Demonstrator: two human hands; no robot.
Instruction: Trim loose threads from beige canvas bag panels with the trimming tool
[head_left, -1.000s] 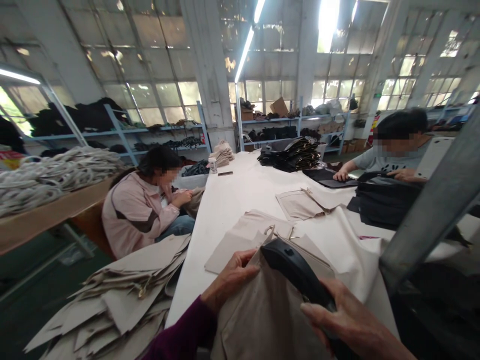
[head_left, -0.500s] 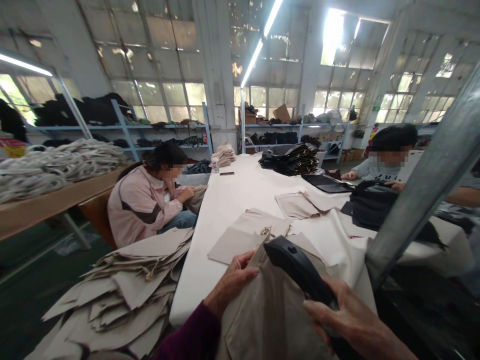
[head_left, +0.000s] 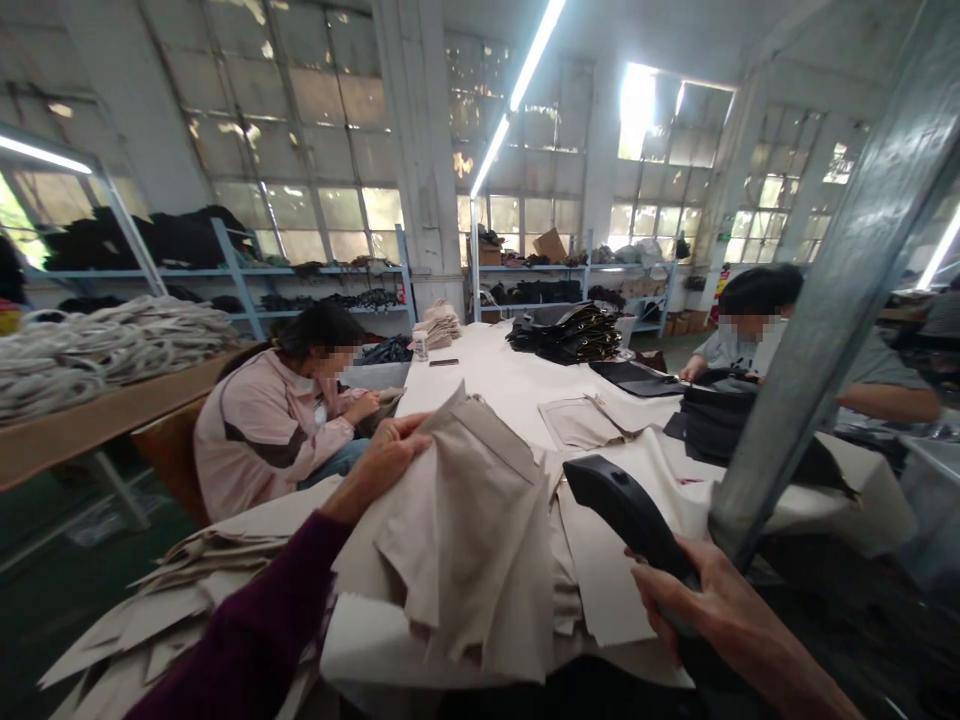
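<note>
Pinched at its upper left edge by my left hand [head_left: 386,458], a beige sewn fabric piece [head_left: 476,530] hangs in folds above the near end of the table. My right hand [head_left: 709,600] is wrapped around the handle of a black electric clipper [head_left: 619,500]. The clipper's head points up and left, just right of the hanging fabric and apart from it. Below the clipper, more flat beige fabric [head_left: 604,565] lies on the table, partly covered by the held piece.
Beige pieces [head_left: 169,600] are heaped at the lower left. A metal post [head_left: 814,300] slants up on the right. Farther along the white table [head_left: 480,365] lie a beige panel [head_left: 581,423] and stacked black pieces [head_left: 562,335]. Co-workers sit left [head_left: 259,425] and right [head_left: 874,350].
My left hand has lifted the beige fabric up and to the left, where it now hangs open. The clipper has separated from the fabric and sits slightly to the right.
</note>
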